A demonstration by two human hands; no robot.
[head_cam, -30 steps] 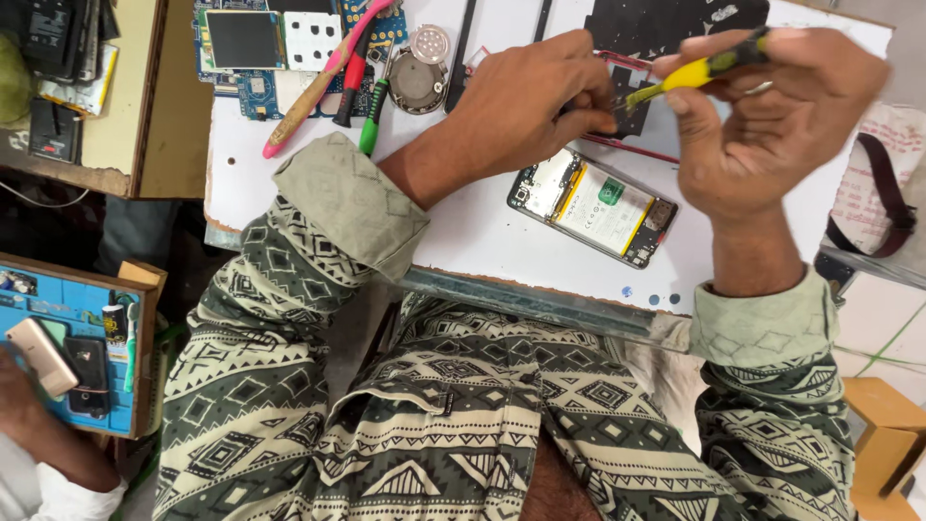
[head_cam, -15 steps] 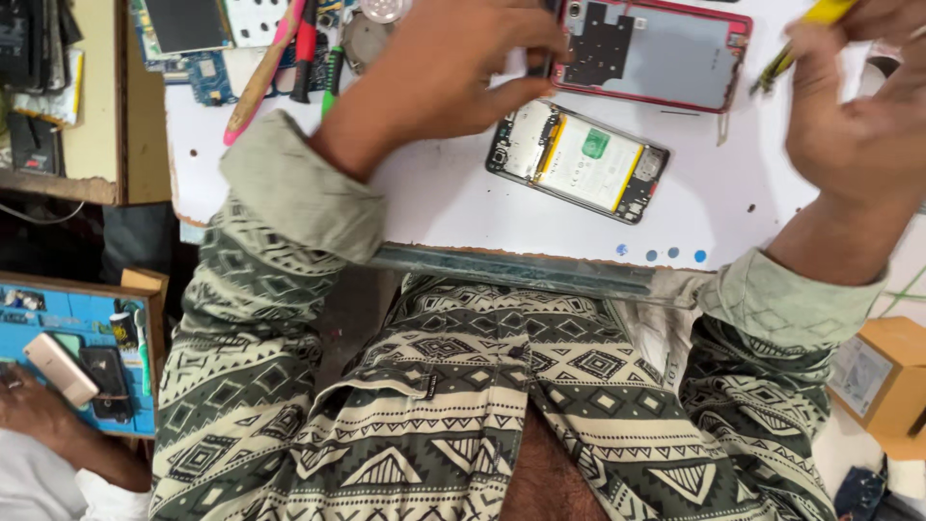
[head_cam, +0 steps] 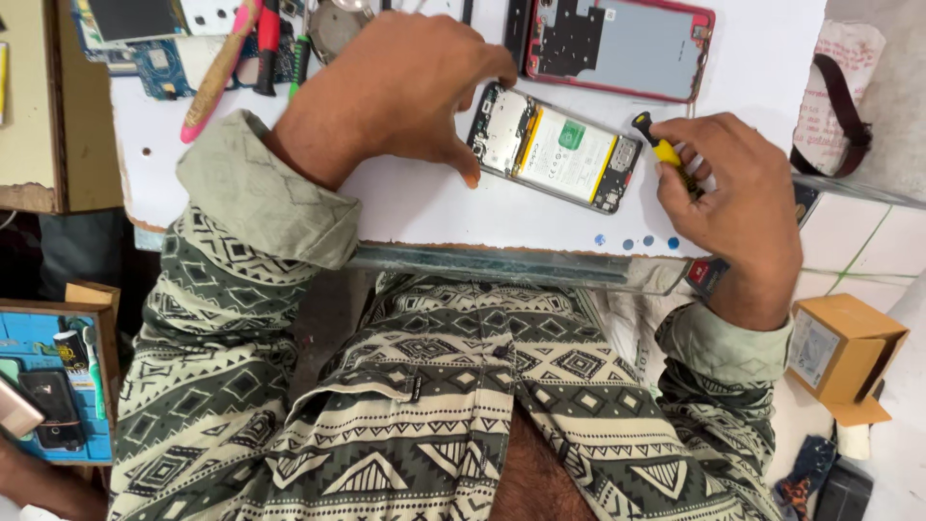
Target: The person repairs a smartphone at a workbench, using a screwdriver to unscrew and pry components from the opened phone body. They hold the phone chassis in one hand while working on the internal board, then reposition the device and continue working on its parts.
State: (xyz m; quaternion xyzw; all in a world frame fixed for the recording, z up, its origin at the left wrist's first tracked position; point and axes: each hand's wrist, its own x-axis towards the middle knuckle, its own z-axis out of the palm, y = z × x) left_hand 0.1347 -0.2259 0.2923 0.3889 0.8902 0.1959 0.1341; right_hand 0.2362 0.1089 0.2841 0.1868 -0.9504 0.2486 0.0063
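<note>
- Left hand (head_cam: 405, 92) sits at about eleven o'clock on the white worktop (head_cam: 424, 207), thumb and forefinger spread wide into a fork; both tips press on the left end of the opened phone (head_cam: 557, 148), pinning it flat.
- The opened phone lies just above centre, tilted, its back off: a pale battery with a green label in the middle, circuit parts at both ends.
- Right hand (head_cam: 738, 207) comes in at two o'clock, fingers curled tight around a yellow-handled screwdriver (head_cam: 664, 154); its dark end is just beside the phone's right end, though I cannot tell whether it touches.
- At twelve o'clock, right above the phone, lies the red-rimmed back cover (head_cam: 627, 43), inner side up, near the phone but apart from it.
- At ten o'clock, a cluster of tools: a pink-handled tool (head_cam: 217, 77), a red one and a green one beside it, next to a blue circuit board (head_cam: 159, 63).
- At four o'clock, off the worktop, a small cardboard box (head_cam: 844, 352) on the pale floor.
- At eight o'clock, a blue mat (head_cam: 43, 386) carrying a dark phone and small tools, with another person's hand (head_cam: 34, 478) at its lower edge.
</note>
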